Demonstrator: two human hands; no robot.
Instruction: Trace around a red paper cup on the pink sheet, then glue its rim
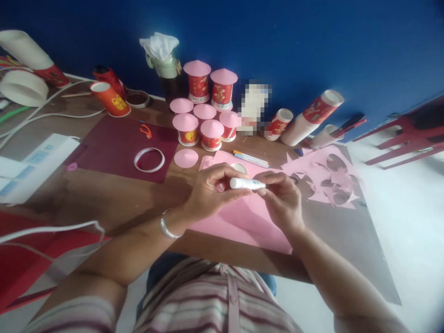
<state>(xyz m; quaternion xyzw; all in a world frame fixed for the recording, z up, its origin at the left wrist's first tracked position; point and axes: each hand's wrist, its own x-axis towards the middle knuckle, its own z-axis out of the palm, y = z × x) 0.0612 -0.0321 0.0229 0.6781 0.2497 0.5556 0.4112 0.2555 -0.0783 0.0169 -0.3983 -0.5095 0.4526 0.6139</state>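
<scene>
A small white tube, apparently glue (244, 183), is held level between my two hands above the table. My left hand (210, 189) grips its thick end between thumb and fingers. At the narrow tip, my right hand (282, 196) pinches with thumb and fingertips. Beneath them lie pink paper sheets (249, 222). A round white rim (239, 168) shows just behind the tube, partly covered by my left hand. Past my hands, a slim white-and-blue pen-like tool (251, 159) rests near the sheets, and a pink paper disc (186, 158) lies to the left.
Several red paper cups with pink cone tops (212, 134) stand at the back. A tape ring (149, 160) and an orange tool (145, 130) lie on a dark red sheet (118, 159). Cut pink scraps (322, 175) lie right; stacked cups (312, 118) lean behind. A white power strip (38, 162) sits left.
</scene>
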